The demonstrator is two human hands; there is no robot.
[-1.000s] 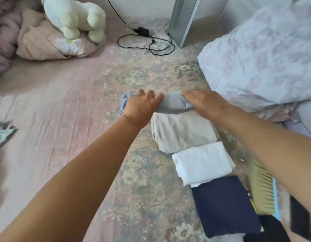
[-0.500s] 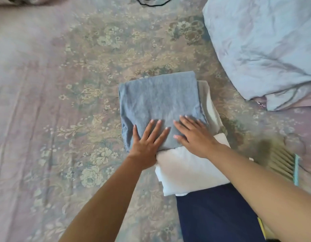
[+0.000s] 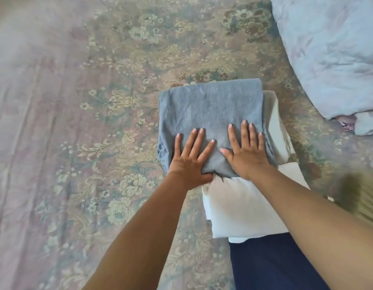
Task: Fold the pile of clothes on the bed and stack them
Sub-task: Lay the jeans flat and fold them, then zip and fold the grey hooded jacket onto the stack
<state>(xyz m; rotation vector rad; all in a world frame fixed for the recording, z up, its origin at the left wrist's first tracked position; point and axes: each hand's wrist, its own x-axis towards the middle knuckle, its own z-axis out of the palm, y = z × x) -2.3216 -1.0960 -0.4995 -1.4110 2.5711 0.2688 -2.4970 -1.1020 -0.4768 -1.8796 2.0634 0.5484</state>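
Pressing the folded grey cloth flat, we have both palms on its near edge: left hand and right hand, fingers straight and spread, gripping nothing. The grey cloth lies on a cream piece, just beyond the white fold and the navy one, on the floral bedspread. We judge this the smoothing step; next we should lift off and reach for another garment, none of which shows here.

Both hands flat on top garment, left hand beside right hand, second folded piece nearer, quilt far right, all on bedsheet
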